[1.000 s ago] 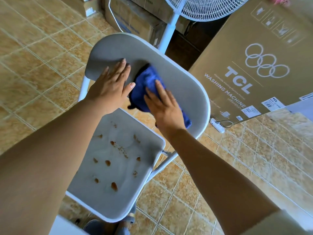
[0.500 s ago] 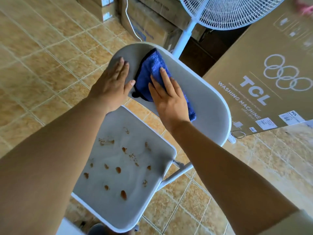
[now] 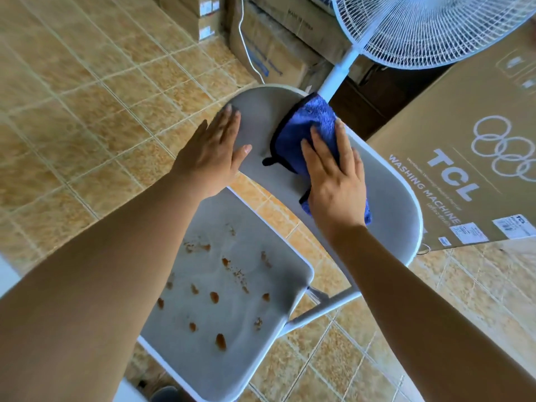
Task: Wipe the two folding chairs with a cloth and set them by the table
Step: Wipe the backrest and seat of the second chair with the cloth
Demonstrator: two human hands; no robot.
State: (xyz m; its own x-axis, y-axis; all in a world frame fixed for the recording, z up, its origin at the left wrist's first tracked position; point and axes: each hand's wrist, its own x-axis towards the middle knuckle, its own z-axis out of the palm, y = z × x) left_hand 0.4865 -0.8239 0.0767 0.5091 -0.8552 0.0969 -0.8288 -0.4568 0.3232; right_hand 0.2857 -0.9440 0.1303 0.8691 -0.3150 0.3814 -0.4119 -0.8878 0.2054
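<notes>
A white folding chair stands unfolded below me on the tiled floor; its backrest (image 3: 394, 210) curves from upper middle to the right. Its seat (image 3: 237, 338) carries several brown stains and crumbs. My right hand (image 3: 333, 181) lies flat on a blue cloth (image 3: 310, 126), pressing it against the backrest near the top edge. My left hand (image 3: 214, 155) rests flat with fingers together on the backrest's left end, holding nothing. Only one chair is in view.
A large TCL washing-machine carton (image 3: 470, 158) lies just right of the chair. A white standing fan (image 3: 420, 27) rises behind the backrest. More cardboard boxes (image 3: 269, 44) line the far wall. A white edge (image 3: 5, 274) shows at the left border.
My right hand has slid the blue cloth along the backrest toward its top edge. My left hand stays on the backrest's left end. The camera view has shifted, so the chair sits further right.
</notes>
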